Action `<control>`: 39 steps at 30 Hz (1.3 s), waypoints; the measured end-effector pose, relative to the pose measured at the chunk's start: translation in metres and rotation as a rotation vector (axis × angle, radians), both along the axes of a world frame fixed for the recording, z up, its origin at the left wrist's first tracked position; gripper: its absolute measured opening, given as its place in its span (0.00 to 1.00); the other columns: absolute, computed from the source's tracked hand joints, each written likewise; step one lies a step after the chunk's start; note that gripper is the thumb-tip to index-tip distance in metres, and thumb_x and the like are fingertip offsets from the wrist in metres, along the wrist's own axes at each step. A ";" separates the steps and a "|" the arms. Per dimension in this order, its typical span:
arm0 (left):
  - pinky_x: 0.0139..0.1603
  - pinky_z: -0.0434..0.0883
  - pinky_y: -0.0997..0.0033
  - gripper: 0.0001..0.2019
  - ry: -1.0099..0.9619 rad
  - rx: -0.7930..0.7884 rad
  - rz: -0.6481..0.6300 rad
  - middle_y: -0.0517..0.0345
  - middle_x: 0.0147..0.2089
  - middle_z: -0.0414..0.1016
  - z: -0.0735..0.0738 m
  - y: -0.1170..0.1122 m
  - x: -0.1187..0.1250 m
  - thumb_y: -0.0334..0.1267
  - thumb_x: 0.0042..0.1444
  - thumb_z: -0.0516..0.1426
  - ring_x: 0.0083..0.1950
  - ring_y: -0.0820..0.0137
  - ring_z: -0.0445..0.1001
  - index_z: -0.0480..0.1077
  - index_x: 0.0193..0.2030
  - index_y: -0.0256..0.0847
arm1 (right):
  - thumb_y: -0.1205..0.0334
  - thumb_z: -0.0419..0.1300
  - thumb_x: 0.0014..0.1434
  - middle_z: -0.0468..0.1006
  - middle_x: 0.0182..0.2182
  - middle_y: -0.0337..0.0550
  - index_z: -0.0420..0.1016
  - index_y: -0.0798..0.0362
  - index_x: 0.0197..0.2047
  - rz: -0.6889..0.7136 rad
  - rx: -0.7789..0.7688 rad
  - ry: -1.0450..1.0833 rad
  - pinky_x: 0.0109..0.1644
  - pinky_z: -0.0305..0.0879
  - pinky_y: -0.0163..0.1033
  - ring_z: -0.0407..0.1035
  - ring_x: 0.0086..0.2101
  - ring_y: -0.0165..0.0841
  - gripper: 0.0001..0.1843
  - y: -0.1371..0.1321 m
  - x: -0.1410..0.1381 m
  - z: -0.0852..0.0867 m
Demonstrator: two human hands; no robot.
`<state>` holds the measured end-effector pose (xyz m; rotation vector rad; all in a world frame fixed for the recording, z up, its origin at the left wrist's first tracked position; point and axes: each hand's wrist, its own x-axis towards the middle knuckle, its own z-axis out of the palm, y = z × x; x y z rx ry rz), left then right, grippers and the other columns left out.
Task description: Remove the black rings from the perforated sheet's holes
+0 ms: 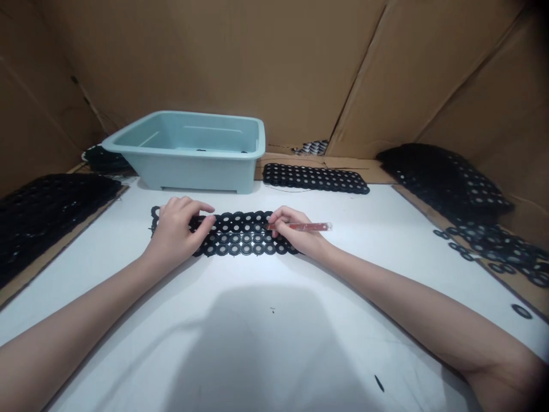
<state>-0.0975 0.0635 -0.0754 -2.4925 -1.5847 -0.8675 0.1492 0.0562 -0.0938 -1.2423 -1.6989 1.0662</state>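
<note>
Strip of black rings lies lengthwise left to right on the white table; left hand presses flat, fingers together, on its left end, while right hand pinches a red tool at its right end.

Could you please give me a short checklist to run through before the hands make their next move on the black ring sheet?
1. The left hand presses on the black ring sheet: ok.
2. The right hand grips the red tool: ok.
3. Tool tip placed on a ring: cannot tell, fingers hide it.
4. Sheet lies flat on the white table: ok.
5. The teal tub stands apart from the sheet: ok, behind it.
6. Table free of bits: not ok, black scraps lie near the front.
</note>
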 end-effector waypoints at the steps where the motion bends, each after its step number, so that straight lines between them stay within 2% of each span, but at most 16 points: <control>1: 0.44 0.60 0.59 0.12 0.027 -0.010 0.006 0.55 0.32 0.67 -0.001 0.001 0.000 0.45 0.55 0.49 0.39 0.63 0.64 0.69 0.37 0.43 | 0.69 0.49 0.51 0.71 0.23 0.37 0.65 0.52 0.32 -0.004 0.000 -0.001 0.35 0.59 0.37 0.66 0.29 0.29 0.07 0.000 0.000 0.000; 4: 0.45 0.58 0.55 0.15 0.069 -0.081 0.040 0.53 0.34 0.67 -0.005 0.005 -0.002 0.49 0.54 0.48 0.42 0.59 0.63 0.71 0.34 0.43 | 0.69 0.48 0.50 0.71 0.23 0.36 0.65 0.52 0.32 -0.011 -0.001 -0.007 0.33 0.59 0.36 0.65 0.28 0.29 0.06 -0.001 0.000 0.001; 8: 0.49 0.56 0.50 0.16 -0.022 -0.218 0.088 0.53 0.39 0.70 -0.011 0.014 -0.007 0.49 0.55 0.46 0.48 0.56 0.62 0.70 0.34 0.44 | 0.68 0.48 0.51 0.71 0.23 0.37 0.64 0.52 0.31 -0.011 -0.002 -0.020 0.32 0.58 0.35 0.65 0.28 0.29 0.06 -0.001 -0.001 0.001; 12: 0.54 0.51 0.48 0.15 -0.019 -0.176 0.058 0.52 0.43 0.71 -0.014 0.017 -0.007 0.46 0.56 0.45 0.50 0.56 0.61 0.69 0.34 0.43 | 0.67 0.48 0.51 0.70 0.24 0.37 0.64 0.52 0.32 -0.009 0.021 -0.065 0.29 0.56 0.34 0.63 0.26 0.28 0.06 -0.001 -0.001 -0.002; 14: 0.58 0.44 0.45 0.15 -0.004 -0.150 0.070 0.53 0.44 0.71 -0.015 0.015 -0.004 0.44 0.57 0.44 0.53 0.56 0.60 0.69 0.36 0.43 | 0.67 0.48 0.52 0.69 0.24 0.37 0.63 0.51 0.33 -0.002 0.047 -0.081 0.29 0.55 0.34 0.62 0.25 0.28 0.06 -0.001 0.000 -0.004; 17: 0.59 0.37 0.43 0.17 0.007 -0.237 0.071 0.53 0.47 0.70 -0.014 0.012 0.007 0.48 0.57 0.44 0.56 0.56 0.58 0.67 0.44 0.44 | 0.65 0.47 0.54 0.69 0.26 0.37 0.63 0.51 0.34 0.031 0.086 -0.091 0.30 0.56 0.34 0.62 0.27 0.28 0.05 -0.001 0.001 -0.006; 21: 0.56 0.50 0.49 0.29 0.076 -0.331 0.039 0.47 0.49 0.68 -0.012 0.015 0.028 0.58 0.49 0.49 0.53 0.54 0.60 0.62 0.51 0.40 | 0.64 0.47 0.55 0.69 0.28 0.37 0.62 0.51 0.34 0.051 0.099 -0.084 0.31 0.56 0.34 0.63 0.28 0.28 0.05 0.000 0.002 -0.008; 24: 0.51 0.56 0.52 0.35 0.135 -0.375 0.054 0.46 0.44 0.70 -0.005 0.021 0.042 0.62 0.39 0.55 0.51 0.51 0.62 0.65 0.48 0.38 | 0.63 0.47 0.55 0.68 0.27 0.37 0.61 0.51 0.35 0.065 0.110 -0.068 0.32 0.56 0.35 0.62 0.28 0.28 0.05 0.001 0.003 -0.009; 26: 0.47 0.59 0.56 0.31 0.146 -0.439 0.006 0.48 0.39 0.72 0.002 0.023 0.047 0.61 0.38 0.56 0.45 0.53 0.66 0.68 0.43 0.38 | 0.62 0.46 0.56 0.67 0.27 0.36 0.60 0.50 0.35 0.079 0.119 -0.066 0.32 0.56 0.35 0.62 0.28 0.28 0.04 0.001 0.003 -0.010; 30: 0.33 0.61 0.66 0.17 0.115 -0.524 -0.110 0.55 0.28 0.72 0.010 0.020 0.048 0.52 0.49 0.51 0.31 0.62 0.69 0.69 0.30 0.40 | 0.61 0.46 0.57 0.67 0.27 0.36 0.58 0.50 0.36 0.099 0.125 -0.070 0.33 0.55 0.35 0.62 0.28 0.28 0.04 0.002 0.004 -0.013; 33: 0.41 0.60 0.62 0.15 0.117 -0.424 -0.102 0.55 0.32 0.73 0.006 0.017 0.048 0.49 0.51 0.49 0.37 0.61 0.69 0.70 0.31 0.41 | 0.61 0.47 0.57 0.66 0.27 0.36 0.57 0.50 0.36 0.105 0.126 -0.066 0.32 0.55 0.35 0.61 0.29 0.28 0.03 0.002 0.005 -0.012; 36: 0.48 0.55 0.57 0.17 0.071 -0.360 -0.064 0.55 0.38 0.73 0.001 0.015 0.051 0.53 0.49 0.50 0.46 0.57 0.65 0.70 0.33 0.42 | 0.61 0.46 0.57 0.65 0.27 0.36 0.56 0.51 0.36 0.118 0.135 -0.095 0.32 0.55 0.35 0.61 0.28 0.28 0.04 0.000 0.006 -0.010; 39: 0.42 0.58 0.62 0.20 0.064 -0.422 -0.082 0.57 0.27 0.70 0.000 0.013 0.056 0.58 0.45 0.53 0.37 0.61 0.67 0.67 0.26 0.40 | 0.61 0.46 0.58 0.65 0.27 0.36 0.56 0.51 0.36 0.144 0.156 -0.128 0.31 0.54 0.34 0.59 0.27 0.26 0.04 -0.004 0.006 -0.007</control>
